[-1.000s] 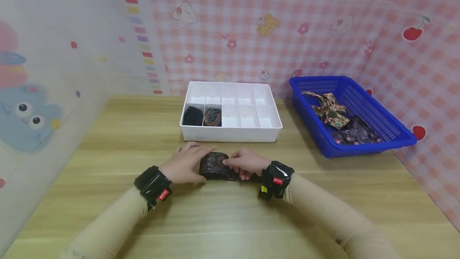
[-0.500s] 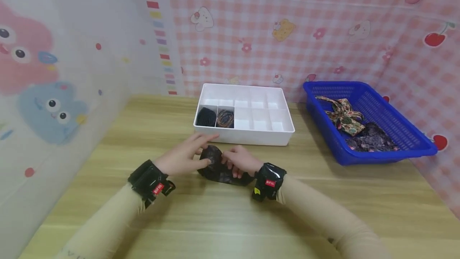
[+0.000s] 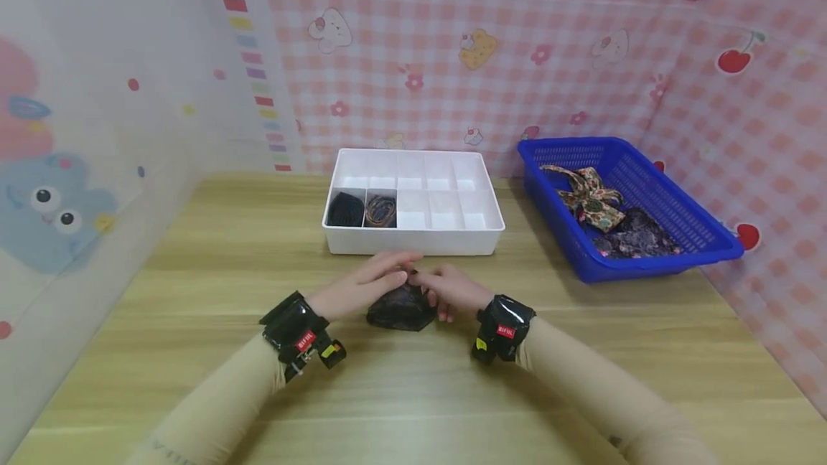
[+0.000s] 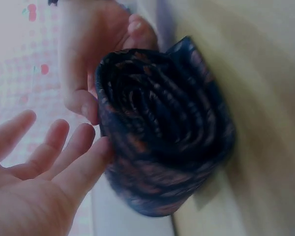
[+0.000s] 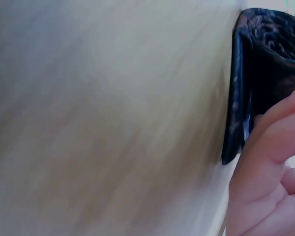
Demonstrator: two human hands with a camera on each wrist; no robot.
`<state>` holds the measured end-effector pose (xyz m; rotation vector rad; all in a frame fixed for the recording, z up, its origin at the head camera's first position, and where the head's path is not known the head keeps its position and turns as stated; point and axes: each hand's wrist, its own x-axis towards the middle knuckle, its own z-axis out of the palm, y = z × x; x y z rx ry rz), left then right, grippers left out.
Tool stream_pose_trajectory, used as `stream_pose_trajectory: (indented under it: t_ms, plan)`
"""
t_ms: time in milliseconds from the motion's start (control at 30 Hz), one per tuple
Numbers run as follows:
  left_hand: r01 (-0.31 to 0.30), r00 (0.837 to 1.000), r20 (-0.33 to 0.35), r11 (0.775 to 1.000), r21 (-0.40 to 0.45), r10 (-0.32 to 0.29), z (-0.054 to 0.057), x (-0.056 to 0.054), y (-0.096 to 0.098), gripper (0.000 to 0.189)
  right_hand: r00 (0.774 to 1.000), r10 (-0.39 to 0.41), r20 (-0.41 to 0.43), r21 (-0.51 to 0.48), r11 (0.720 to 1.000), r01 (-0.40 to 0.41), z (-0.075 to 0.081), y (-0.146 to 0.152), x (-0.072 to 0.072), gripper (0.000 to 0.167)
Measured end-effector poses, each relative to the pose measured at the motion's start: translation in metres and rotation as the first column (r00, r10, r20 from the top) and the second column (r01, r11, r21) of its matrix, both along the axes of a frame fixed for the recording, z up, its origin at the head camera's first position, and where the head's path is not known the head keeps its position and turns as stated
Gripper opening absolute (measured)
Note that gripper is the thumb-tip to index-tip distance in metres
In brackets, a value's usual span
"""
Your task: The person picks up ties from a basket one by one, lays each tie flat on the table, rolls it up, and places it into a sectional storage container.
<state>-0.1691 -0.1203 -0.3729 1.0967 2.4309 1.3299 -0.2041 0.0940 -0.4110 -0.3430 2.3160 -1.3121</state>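
And here is the roll (image 4: 162,118), on the table (image 3: 413,393) right between the two hands! The left hand (image 3: 358,289) has its fingers fairly straight and spread, one fingertip just touching the roll's side, no clamp there. Over to the right hand (image 3: 460,288): fingers curled, clamped on the roll, thumb and finger at its edge. Now, which way does it point? It lies on its side, and the spiral end faces back toward the person, on the wrist side of the fingers, so the coil's axis runs from there out toward the tray (image 3: 413,241) beyond the hands. That spiral is no neat circle; it's a squashed oval, its long way slanting in the left wrist view. From above, the outline stretches widest from hand to hand, drawing to a pointed corner below the right hand's fingers. And look at that corner: a flat flap runs under the coil, along the table, toward the right hand, with a gap between it and the coil in the right wrist view. As for looks, it's dark, near black with a blue cast, flecked in dull pink-brown with a few orange patches, and a slight sheen on the curve. Layer sits inside layer, plain to see, though the centre is too shadowy to read.
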Motion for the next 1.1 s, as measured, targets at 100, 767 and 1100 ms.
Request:
stream_pose_trajectory:
  t_ms: [100, 767, 1100]
  plan:
    - [-0.012, 0.999, 0.043, 1.000, -0.003, 0.012, -0.008, 0.000, 0.005, 0.045, 1.000, -0.014, -0.021, 0.032, 0.999, 0.015, -0.002, 0.005, 0.000, 0.037]
    - [-0.182, 0.966, -0.210, 0.974, -0.135, 0.151, -0.026, -0.017, -0.010, 0.038, 0.894, 0.116, -0.433, 0.069, 0.993, -0.096, 0.012, -0.007, 0.009, 0.006]
    - [-0.151, 0.982, -0.165, 0.892, -0.427, 0.087, -0.024, -0.025, 0.004, 0.057, 0.924, 0.075, -0.374, 0.221, 0.975, 0.010, 0.009, 0.002, 0.006, 0.043]
